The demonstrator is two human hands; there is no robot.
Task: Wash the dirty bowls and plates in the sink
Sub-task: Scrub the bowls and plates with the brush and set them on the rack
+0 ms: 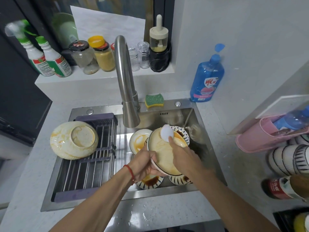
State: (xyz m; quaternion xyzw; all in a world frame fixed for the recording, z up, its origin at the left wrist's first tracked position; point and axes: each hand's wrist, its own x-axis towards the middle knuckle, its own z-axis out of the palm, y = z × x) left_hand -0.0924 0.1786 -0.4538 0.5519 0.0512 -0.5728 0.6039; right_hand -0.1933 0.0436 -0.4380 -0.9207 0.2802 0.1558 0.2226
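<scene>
Over the steel sink (pixel 204 136) my left hand (pixel 145 163) grips the rim of a dirty cream plate (pixel 163 154) and tilts it up. My right hand (pixel 184 156) holds a white scrub pad (pixel 167 133) against the plate's upper part. Below lie more soiled dishes: a white bowl (pixel 138 139) with orange residue, a striped plate (pixel 181 133) with brown sauce behind, a striped dish (pixel 148 181) with brown sauce at the front and another striped dish (pixel 179 180) beside it. A large stained bowl (pixel 73 139) sits upside down on the drying rack (pixel 90 166).
The faucet (pixel 127 91) arches over the sink's middle. A green-yellow sponge (pixel 154 100) and a blue soap bottle (pixel 207 77) stand behind the sink. Jars and spray bottles line the ledge. Striped bowls (pixel 289 158) and a pink holder (pixel 267 134) lie at the right.
</scene>
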